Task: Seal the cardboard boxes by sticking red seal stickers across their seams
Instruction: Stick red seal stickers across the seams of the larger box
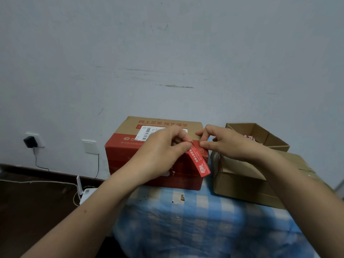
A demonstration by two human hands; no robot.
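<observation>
A closed cardboard box (121, 155) with a red lower half and a white shipping label stands at the back of the blue checked surface. In front of its right side, my left hand (162, 151) pinches the top end of a long red seal sticker (200, 163), which hangs down slanting to the right. My right hand (223, 142) pinches the same top end from the right. A plain brown box (242, 183) with loose flaps sits to the right, under my right wrist.
A small open cardboard box (260, 135) holding red-and-white items stands at the back right. The blue checked cloth (186, 220) has small holes. On the dark floor at left lie a white router (86, 192) and cables; a black plug (30, 142) sits in a wall socket.
</observation>
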